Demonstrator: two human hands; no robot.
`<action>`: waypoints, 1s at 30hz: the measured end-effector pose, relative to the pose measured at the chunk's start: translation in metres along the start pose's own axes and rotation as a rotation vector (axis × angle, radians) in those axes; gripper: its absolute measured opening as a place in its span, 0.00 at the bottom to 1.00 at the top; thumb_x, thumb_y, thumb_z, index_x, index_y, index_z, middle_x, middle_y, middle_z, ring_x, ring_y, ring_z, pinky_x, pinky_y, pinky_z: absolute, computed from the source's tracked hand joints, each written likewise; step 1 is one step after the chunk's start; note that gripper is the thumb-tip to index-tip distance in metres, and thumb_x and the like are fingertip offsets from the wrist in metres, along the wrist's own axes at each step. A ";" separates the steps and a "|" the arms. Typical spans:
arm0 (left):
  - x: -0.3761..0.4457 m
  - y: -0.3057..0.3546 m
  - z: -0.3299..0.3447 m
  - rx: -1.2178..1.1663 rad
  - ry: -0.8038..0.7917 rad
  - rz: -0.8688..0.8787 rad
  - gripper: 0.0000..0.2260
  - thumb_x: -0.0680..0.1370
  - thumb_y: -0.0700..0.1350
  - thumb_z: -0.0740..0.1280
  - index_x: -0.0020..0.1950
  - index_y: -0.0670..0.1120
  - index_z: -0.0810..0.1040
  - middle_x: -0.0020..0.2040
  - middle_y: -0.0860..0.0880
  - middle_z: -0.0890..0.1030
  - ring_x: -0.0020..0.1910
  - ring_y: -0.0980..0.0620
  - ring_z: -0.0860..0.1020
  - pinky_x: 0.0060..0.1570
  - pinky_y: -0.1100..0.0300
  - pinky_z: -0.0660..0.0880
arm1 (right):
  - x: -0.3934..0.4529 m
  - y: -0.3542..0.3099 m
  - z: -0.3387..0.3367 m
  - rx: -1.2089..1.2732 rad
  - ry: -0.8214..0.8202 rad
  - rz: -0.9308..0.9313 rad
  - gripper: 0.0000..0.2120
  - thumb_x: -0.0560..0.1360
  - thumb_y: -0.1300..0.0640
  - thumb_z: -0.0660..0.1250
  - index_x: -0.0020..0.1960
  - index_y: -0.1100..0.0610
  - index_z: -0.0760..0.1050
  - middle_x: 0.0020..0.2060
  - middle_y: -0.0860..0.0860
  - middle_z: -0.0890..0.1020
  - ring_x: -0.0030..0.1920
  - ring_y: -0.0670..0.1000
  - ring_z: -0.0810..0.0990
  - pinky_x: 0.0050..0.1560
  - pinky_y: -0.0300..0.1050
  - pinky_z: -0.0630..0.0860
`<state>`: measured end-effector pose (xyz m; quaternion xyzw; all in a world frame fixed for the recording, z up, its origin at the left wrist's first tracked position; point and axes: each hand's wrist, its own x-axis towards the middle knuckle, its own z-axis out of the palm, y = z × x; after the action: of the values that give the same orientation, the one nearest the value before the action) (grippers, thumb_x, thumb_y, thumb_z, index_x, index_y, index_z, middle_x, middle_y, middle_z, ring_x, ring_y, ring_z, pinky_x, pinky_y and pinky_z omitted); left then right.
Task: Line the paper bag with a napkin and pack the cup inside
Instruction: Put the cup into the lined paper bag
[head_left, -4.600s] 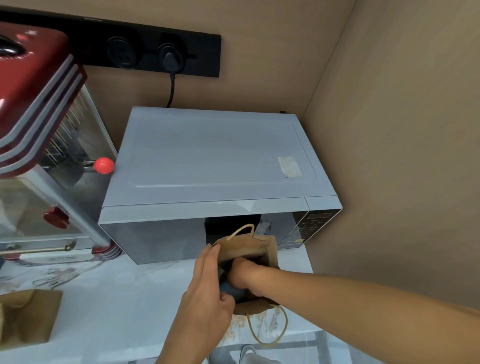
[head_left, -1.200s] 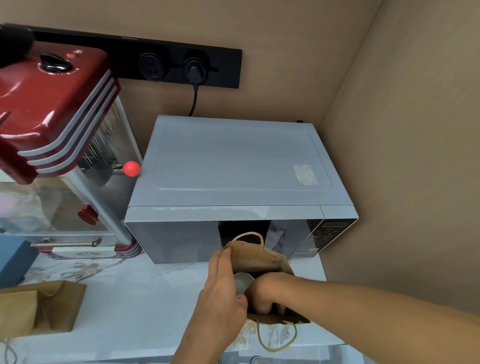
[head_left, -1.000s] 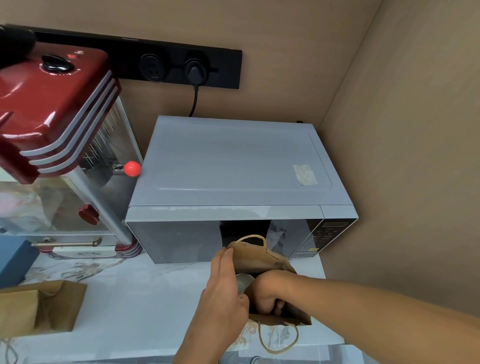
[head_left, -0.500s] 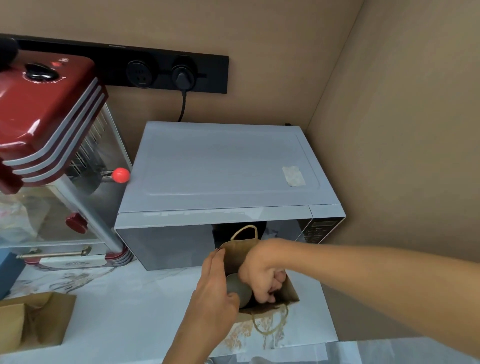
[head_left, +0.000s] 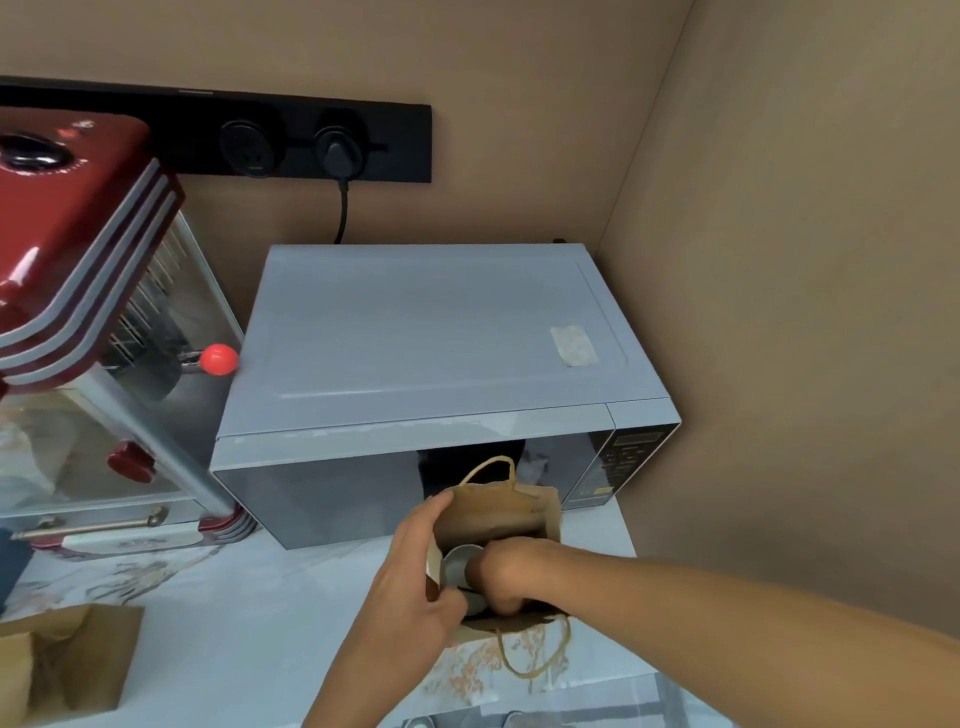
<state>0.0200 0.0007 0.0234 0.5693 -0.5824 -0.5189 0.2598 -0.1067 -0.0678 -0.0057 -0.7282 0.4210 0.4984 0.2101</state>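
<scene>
Cup (head_left: 460, 564): grey, inside the open mouth of the paper bag (head_left: 501, 512), between the two hands, rim only partly visible. Right hand (head_left: 506, 577): reaching down into the bag, fingers curled over the cup; appears to be grasping it, though contact is hidden by the knuckles. Left hand (head_left: 415, 587): clamped on the near-left edge of the bag, thumb inside, holding the mouth open. Napkin: not discernible inside the bag; possibly under the cup.

Bag position: upright on the marble counter (head_left: 249, 618), directly ahead of both hands and just in front of the microwave (head_left: 431, 358). Near handle loop (head_left: 535, 654) draped on the counter below the right wrist. Second paper bag (head_left: 72, 660) well to the left of the left hand; red appliance (head_left: 72, 244) farther left and beyond.

Risks from this point: tipping of the cup if released before seating flat; bunching of any lining under a skewed base; tearing or collapse of the bag wall if the left-hand pinch pulls sideways while the right hand presses down.

Difference from half a second before: right hand lower in the bag, less of the cup showing; left-hand hold unchanged.
</scene>
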 end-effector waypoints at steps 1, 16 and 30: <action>0.000 0.001 0.000 -0.006 -0.001 -0.004 0.37 0.73 0.37 0.65 0.65 0.75 0.56 0.55 0.50 0.72 0.39 0.52 0.80 0.40 0.68 0.78 | -0.001 0.002 0.001 0.028 0.015 0.004 0.14 0.79 0.63 0.60 0.64 0.64 0.73 0.46 0.61 0.75 0.45 0.57 0.72 0.44 0.47 0.69; -0.002 -0.005 -0.016 -0.220 0.073 0.018 0.22 0.74 0.61 0.63 0.64 0.76 0.58 0.66 0.73 0.65 0.54 0.64 0.77 0.40 0.63 0.81 | -0.074 0.028 -0.034 0.267 0.317 -0.223 0.06 0.75 0.69 0.61 0.49 0.66 0.75 0.36 0.58 0.76 0.32 0.54 0.72 0.31 0.47 0.71; 0.005 -0.030 -0.002 0.077 -0.017 -0.016 0.24 0.63 0.52 0.77 0.55 0.61 0.73 0.64 0.84 0.51 0.31 0.51 0.76 0.34 0.66 0.77 | -0.062 0.069 0.115 1.373 0.816 -0.310 0.12 0.68 0.61 0.73 0.45 0.45 0.79 0.66 0.22 0.58 0.26 0.48 0.70 0.29 0.36 0.73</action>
<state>0.0325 0.0007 -0.0042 0.5790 -0.5995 -0.5032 0.2287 -0.2357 0.0023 0.0110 -0.6113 0.5706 -0.2103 0.5064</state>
